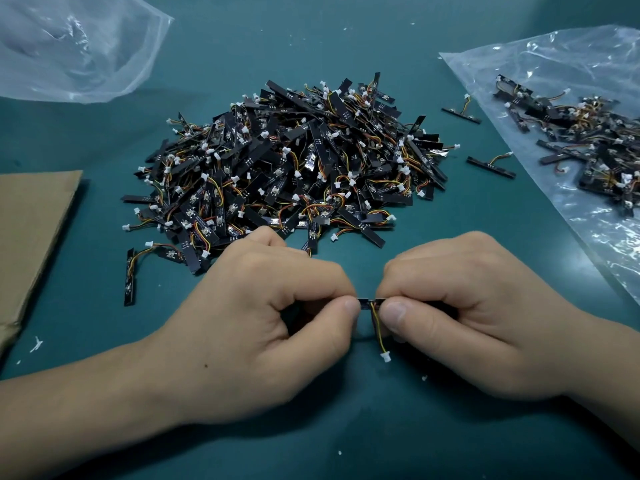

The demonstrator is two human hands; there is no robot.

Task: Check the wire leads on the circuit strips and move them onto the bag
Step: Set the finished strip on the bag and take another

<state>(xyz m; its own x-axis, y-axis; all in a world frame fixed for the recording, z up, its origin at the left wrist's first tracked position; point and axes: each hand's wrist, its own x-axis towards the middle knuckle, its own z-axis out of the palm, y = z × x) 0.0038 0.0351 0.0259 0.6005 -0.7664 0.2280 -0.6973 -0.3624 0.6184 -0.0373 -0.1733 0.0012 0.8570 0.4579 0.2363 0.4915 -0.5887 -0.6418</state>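
Near the front of the table (346, 438), just before the heap of strips (284, 168), both hands held 1 circuit strip (369, 302). The left hand (263, 317) pinched its left end between thumb and forefinger, with the other fingers curled; the right hand (460, 306) pinched its right end in the same way. Only a short middle part of the strip showed between the fingertips. Its long axis ran left to right, about level. The wire lead (377, 330) hung from this exposed part toward the viewer and ended in a white plug (385, 357). The bag (554, 57) at right carried a smaller group of strips (588, 140). Between heap and bag lay 2 loose strips (490, 167). A second bag (69, 46) and cardboard (31, 237) lay at left.
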